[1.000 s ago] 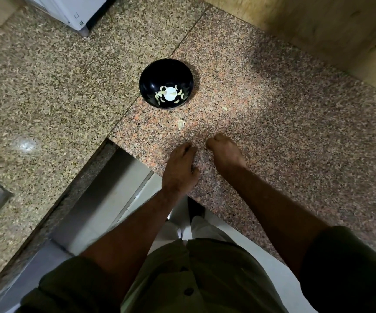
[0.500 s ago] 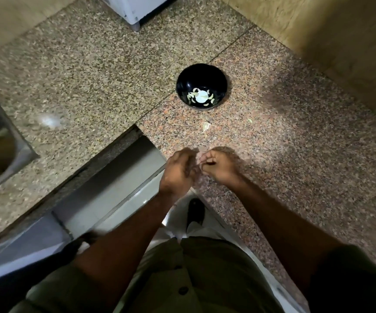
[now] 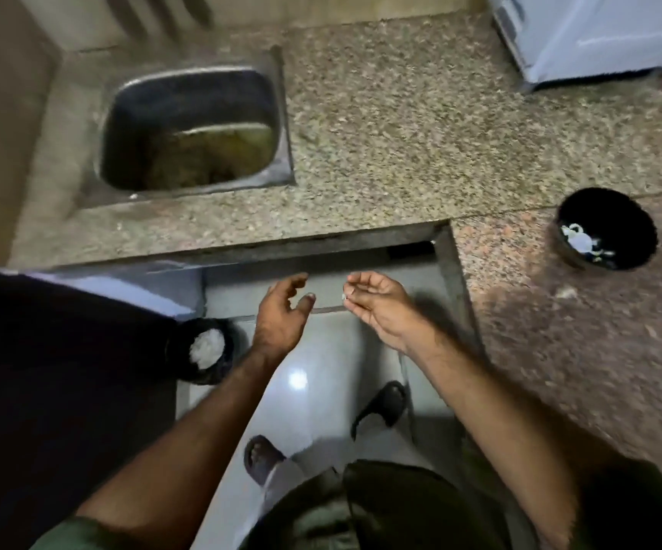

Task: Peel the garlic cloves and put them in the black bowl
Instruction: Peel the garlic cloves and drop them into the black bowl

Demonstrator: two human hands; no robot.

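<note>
Left hand (image 3: 279,311) off counter edge, over floor, fingers loosely spread, holding nothing; right hand (image 3: 377,301) beside it, fingertips pinching small white scrap (image 3: 344,296); black bowl (image 3: 606,229) with peeled cloves (image 3: 583,242) on counter (image 3: 401,152), well right of inner corner

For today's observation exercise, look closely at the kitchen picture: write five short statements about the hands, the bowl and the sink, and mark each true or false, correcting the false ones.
1. The black bowl stands on the counter to the person's right. True.
2. The bowl is empty. False: pale pieces lie in its bottom.
3. The left hand grips a knife. False: its fingers are relaxed and hold nothing.
4. The right hand pinches a small pale bit at its fingertips. True.
5. Both hands rest on the counter. False: they hang over the floor, in front of the counter edge.
</note>
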